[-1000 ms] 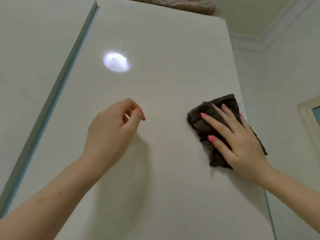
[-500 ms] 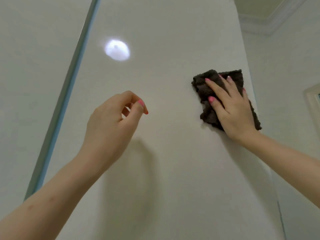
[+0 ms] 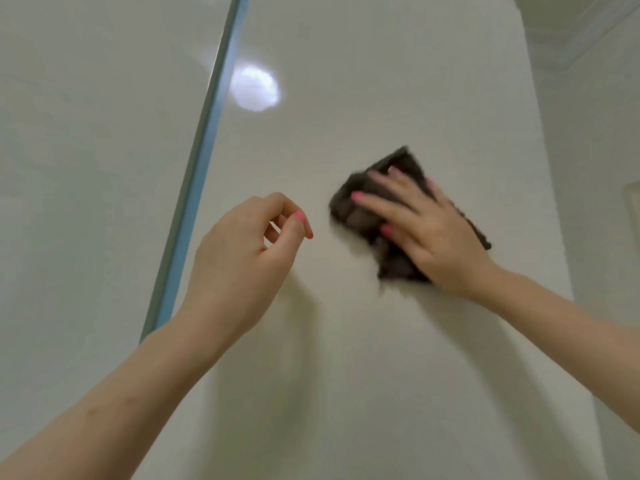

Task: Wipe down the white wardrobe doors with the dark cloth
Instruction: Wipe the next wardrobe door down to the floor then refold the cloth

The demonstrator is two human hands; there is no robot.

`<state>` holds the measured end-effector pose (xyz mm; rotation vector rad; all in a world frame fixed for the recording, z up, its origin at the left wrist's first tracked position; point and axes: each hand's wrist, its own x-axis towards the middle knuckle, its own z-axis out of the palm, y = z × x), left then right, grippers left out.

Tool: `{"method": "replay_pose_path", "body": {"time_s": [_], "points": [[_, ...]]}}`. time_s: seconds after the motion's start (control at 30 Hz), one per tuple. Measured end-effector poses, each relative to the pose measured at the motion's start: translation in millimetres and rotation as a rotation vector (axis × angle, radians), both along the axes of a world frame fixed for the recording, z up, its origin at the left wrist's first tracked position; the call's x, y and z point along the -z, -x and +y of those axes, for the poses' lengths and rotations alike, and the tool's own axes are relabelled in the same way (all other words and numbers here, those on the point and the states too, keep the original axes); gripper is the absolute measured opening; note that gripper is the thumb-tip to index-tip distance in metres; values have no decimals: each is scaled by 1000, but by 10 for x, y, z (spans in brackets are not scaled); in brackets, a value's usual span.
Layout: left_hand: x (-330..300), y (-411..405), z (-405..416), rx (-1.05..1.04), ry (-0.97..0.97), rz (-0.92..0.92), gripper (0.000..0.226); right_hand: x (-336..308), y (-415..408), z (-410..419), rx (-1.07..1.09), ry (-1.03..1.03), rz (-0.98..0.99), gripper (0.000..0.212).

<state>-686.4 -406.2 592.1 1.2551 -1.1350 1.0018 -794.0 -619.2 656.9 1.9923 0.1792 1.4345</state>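
A white wardrobe door [image 3: 363, 341] fills the middle of the view, seen from below. My right hand [image 3: 426, 233] lies flat with spread, straight fingers on a dark crumpled cloth [image 3: 360, 211] and presses it against the door's right half. The cloth is blurred. My left hand [image 3: 242, 251] hovers to the left of the cloth, fingers loosely curled with thumb near forefinger, holding nothing and not touching the cloth. A second white door [image 3: 86, 168] lies to the left.
A grey-blue vertical strip [image 3: 194, 174] separates the two doors. A round light reflection [image 3: 254, 88] shines on the door above my left hand. The door's right edge meets a white wall [image 3: 595, 168] with ceiling moulding [image 3: 585, 32] at the top right.
My right hand went up with the cloth, then came back down and to the left on the door. The view shifted, and my left hand kept its loose curl.
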Motion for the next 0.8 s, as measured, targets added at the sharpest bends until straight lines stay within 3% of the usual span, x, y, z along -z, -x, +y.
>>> {"method": "replay_pose_path", "body": {"time_s": [0.1, 0.17, 0.23, 0.33, 0.4, 0.47, 0.53, 0.73, 0.8], "points": [[37, -37, 97, 8, -6, 7, 24, -259, -164, 144, -79, -247, -201, 45], [67, -81, 148, 14, -11, 21, 25, -168, -271, 249, -71, -267, -265, 46], [101, -143, 198, 6, -19, 36, 26, 139, -364, 335, -51, -92, -219, 46], [131, -219, 238, -12, -5, 49, 26, 723, -407, 403, -2, 297, 38, 42], [134, -238, 260, -15, -10, 48, 26, 774, -352, 428, 32, 458, 206, 39], [111, -234, 292, -28, -30, 29, 25, 551, -323, 420, 62, 520, 254, 38], [82, -219, 334, -28, -43, 13, 22, 236, -348, 415, 67, 426, 188, 39], [111, -217, 465, -8, -49, 21, 24, -289, -667, 726, -51, -162, -153, 47], [138, -271, 496, -33, -37, 46, 25, -148, -765, 882, -47, -161, -137, 49]]}}
